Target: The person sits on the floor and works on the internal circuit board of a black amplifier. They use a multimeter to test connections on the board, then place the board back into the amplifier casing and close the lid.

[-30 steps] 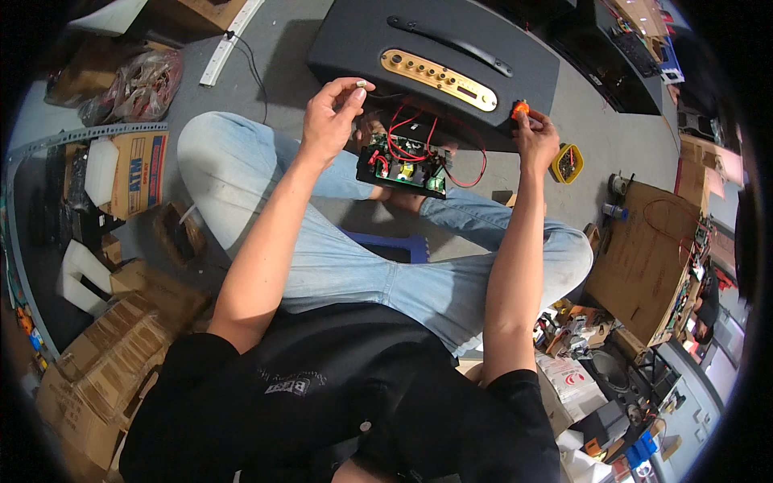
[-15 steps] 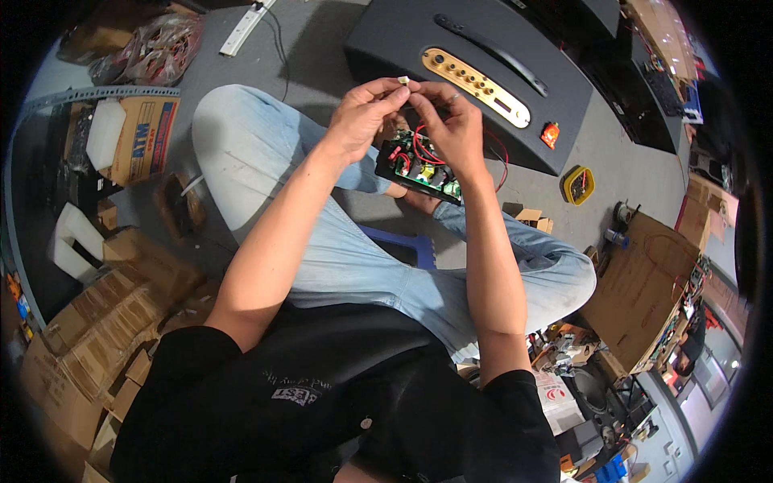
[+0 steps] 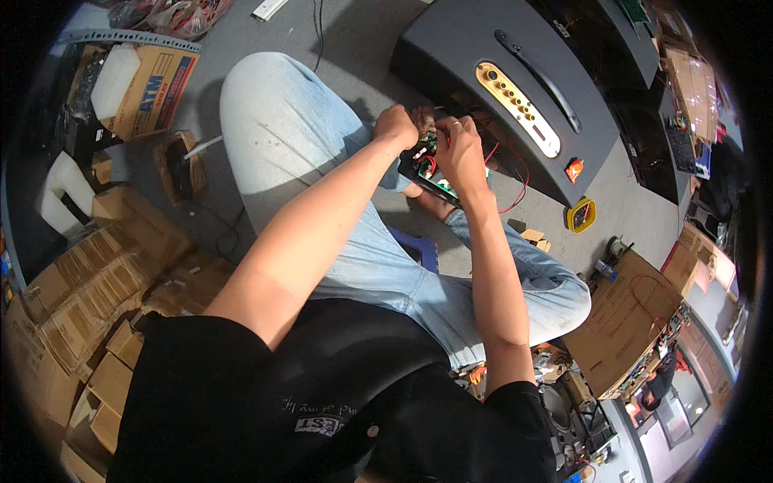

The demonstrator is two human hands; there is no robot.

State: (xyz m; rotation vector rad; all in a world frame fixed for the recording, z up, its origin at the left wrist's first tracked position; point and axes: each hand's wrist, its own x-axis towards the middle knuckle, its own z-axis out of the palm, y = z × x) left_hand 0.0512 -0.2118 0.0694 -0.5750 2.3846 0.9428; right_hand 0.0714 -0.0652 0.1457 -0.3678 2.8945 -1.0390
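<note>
Board (image 3: pixel 428 171) is at our 1 o'clock. Left hand (image 3: pixel 395 127) and right hand (image 3: pixel 461 153) are there, fingers (image 3: pixel 452 127) curled; can't tell what's gripped. Probably light, stiff, fragile: we'd take its edges.

Far-right cabinet (image 3: pixel 459 48) looks matt black, rough; control panel (image 3: pixel 513 111) glossy gold metal. Jeans (image 3: pixel 270 121): worn denim. Near-left box (image 3: pixel 80 282): matt cardboard, glossy tape (image 3: pixel 101 253). Yellow tub (image 3: pixel 593 214): plastic.

Way off left of the left hand (image 3: pixel 396 127) there's a printed cardboard box (image 3: pixel 153 92), then a beat-up taped carton (image 3: pixel 84 278) — white foam chunk (image 3: pixel 63 175) between them. Out past the right hand (image 3: pixel 462 157), a black cabinet (image 3: pixel 600 44) — and well to its right, a brown cardboard piece (image 3: pixel 620 314).
</note>
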